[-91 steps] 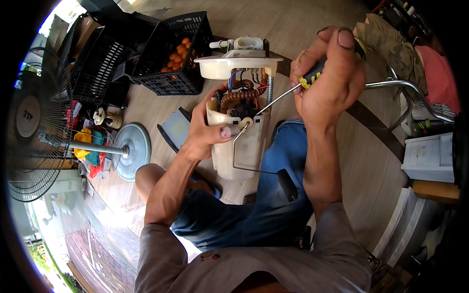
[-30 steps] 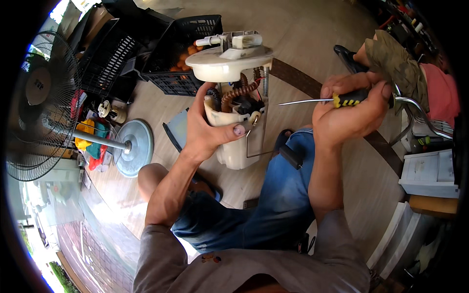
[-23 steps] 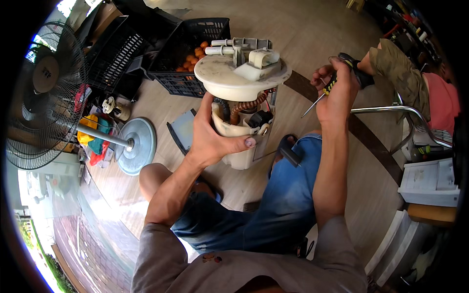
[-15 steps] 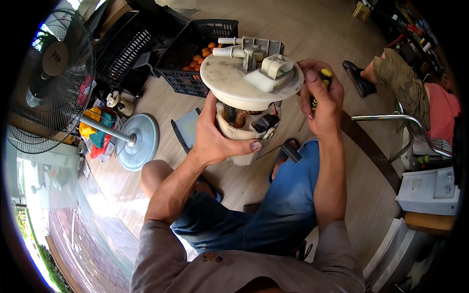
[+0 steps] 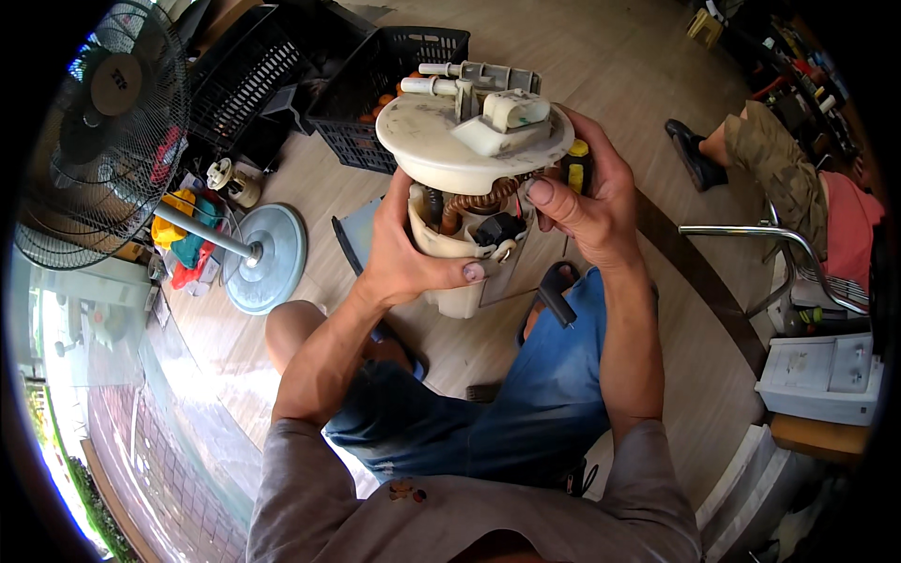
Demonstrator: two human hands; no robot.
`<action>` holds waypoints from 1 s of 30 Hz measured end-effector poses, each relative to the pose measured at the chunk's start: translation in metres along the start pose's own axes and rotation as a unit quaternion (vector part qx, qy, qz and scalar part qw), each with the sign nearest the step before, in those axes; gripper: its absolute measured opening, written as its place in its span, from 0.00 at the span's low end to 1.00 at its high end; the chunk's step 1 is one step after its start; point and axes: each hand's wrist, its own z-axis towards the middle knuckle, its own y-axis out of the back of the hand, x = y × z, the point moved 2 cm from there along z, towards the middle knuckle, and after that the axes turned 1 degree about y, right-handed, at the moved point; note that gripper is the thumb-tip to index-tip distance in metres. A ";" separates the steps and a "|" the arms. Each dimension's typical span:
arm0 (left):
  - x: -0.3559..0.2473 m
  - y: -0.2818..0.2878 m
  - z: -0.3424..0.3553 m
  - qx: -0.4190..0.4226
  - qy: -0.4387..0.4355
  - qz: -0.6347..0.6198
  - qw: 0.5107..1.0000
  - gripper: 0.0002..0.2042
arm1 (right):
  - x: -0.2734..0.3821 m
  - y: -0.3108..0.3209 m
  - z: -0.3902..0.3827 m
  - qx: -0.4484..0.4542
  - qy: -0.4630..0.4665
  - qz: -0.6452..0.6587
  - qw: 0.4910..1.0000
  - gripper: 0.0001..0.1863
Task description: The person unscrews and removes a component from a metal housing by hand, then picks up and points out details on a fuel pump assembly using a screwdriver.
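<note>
In front of me is a fuel pump module (image 5: 450, 141), upright, with a round cream-coloured plastic lid and two pipe stubs on top. Below the lid show a brown corrugated hose (image 5: 483, 199), a black connector (image 5: 500, 228) and a cream cup-shaped body. My left hand (image 5: 399, 258) is wrapped round the body from the left, thumb across its front. At the lid's right edge, my right hand (image 5: 605, 211) is closed round a yellow-and-black screwdriver handle (image 5: 577, 167), its thumb beside the gap under the lid. A black float (image 5: 556, 298) on a thin rod hangs below.
A standing fan (image 5: 117, 89) with a round grey base (image 5: 267, 258) is at left, near another pump unit (image 5: 235, 183) and coloured cloths. A black crate (image 5: 352, 141) holds orange fruit. At right are a metal-framed chair (image 5: 751, 230), a seated person (image 5: 779, 150) and a white box (image 5: 817, 375).
My right hand has moved left and in under the lid's edge, bringing the screwdriver along. The module has shifted slightly left and its lid is tilted up, showing more of the hose.
</note>
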 end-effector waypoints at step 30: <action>0.051 0.029 -0.003 -0.001 0.144 -0.083 0.986 0.55 | -0.062 -0.004 0.004 -0.035 -0.210 0.031 0.977 0.10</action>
